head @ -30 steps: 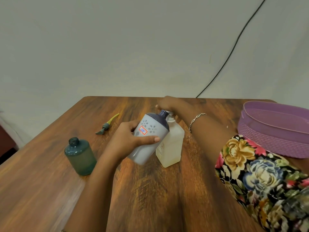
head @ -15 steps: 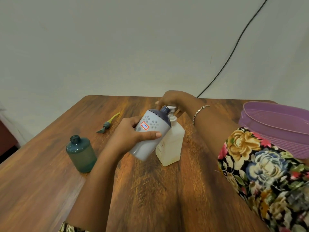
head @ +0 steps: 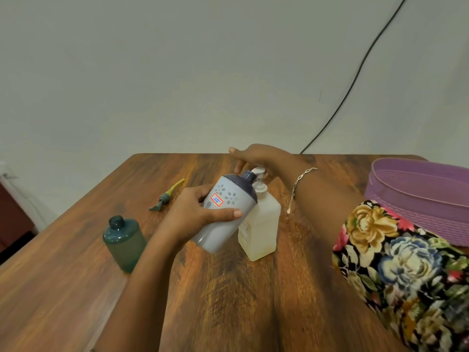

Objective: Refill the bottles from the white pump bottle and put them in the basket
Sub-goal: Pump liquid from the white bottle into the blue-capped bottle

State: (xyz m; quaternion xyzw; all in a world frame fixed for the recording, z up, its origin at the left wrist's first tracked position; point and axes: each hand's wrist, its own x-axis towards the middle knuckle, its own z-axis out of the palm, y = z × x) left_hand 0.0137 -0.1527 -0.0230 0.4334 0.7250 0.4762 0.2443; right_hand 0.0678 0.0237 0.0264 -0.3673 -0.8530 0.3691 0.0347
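The left hand [head: 195,214] wraps fingers and thumb round the grey bottle [head: 225,217], held tilted against the white pump bottle [head: 261,224] with its dark neck at the pump spout. The right hand [head: 253,158] lies on that bottle's pump head, fingers fairly straight. To its left stands an uncapped green bottle [head: 124,242], with a loose pump cap [head: 166,196] behind; the purple basket [head: 418,199] sits well to its right

Green bottle [head: 124,243] left, purple basket [head: 416,199] right.
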